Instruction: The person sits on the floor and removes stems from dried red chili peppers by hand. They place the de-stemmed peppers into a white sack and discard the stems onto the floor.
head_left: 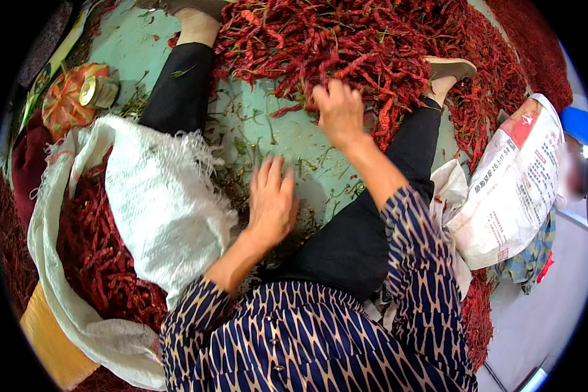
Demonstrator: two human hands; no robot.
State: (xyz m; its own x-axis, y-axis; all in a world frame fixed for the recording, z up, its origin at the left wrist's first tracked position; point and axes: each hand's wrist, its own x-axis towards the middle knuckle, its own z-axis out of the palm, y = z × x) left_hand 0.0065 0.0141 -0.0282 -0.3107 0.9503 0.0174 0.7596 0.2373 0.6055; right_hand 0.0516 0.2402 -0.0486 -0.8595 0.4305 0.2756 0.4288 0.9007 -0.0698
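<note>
A large heap of dried red chilies [323, 39] lies between my outstretched legs, on a pale green sheet [255, 108]. My right hand [343, 115] is at the heap's near edge, its fingers curled and blurred; whether they hold a chili cannot be made out. Lower and to the left, my left hand [272, 201] hovers over scattered stems and leaves, fingers extended and slightly blurred, with nothing seen in it. Beside it on the left is an open white woven sack [166, 196] with dried red chilies [98, 245] inside.
A white printed sack [509, 196] lies to the right of my leg. At the upper left are a jar with a metal lid [98, 91] and an orange-green patterned bag [66, 105]. More chilies [490, 73] spread along the right. Part of another person shows at the far right edge.
</note>
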